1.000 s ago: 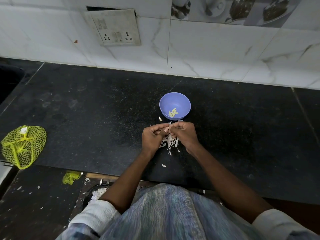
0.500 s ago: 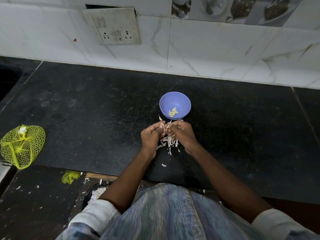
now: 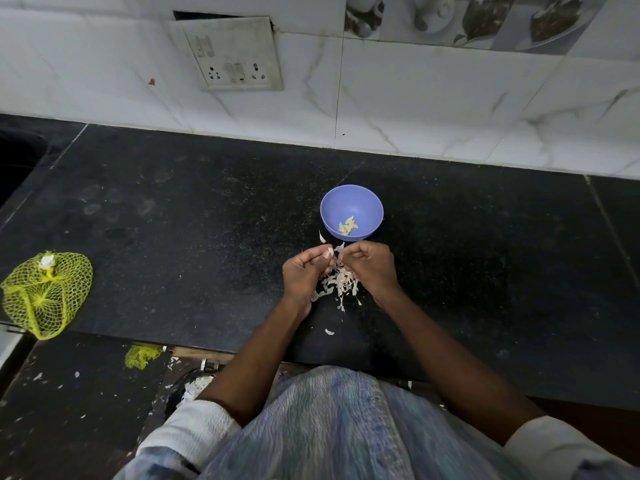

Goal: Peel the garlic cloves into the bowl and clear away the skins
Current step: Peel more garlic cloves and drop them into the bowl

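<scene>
The peeling step is in hand, judging by the scene. The person's left hand (image 3: 304, 271) pinches a garlic clove (image 3: 329, 252) between thumb and curled fingers, just in front of the blue bowl (image 3: 351, 212) on its near side. The right hand (image 3: 369, 266) sits close beside it with fingers curled inward toward the clove; whether its fingertips grip a shred of skin or hold nothing is too small to tell.

The bowl stands on the black tabletop (image 3: 207, 220) and already holds a few peeled cloves (image 3: 347, 226) near its bottom. On the near side of the bowl, beneath and between the two hands, lies a loose heap of papery skins (image 3: 337, 284), with one stray flake (image 3: 329, 331) nearer the tabletop's front edge and another piece (image 3: 321, 236) touching or just beside the bowl's left wall. Far to the left of the bowl lies a yellow mesh bag (image 3: 45, 294).

The next move probably calls for stripping the last skin from the held clove, then carrying it forward over the bowl's rim and letting go. Clearing the skins looks not yet begun.
</scene>
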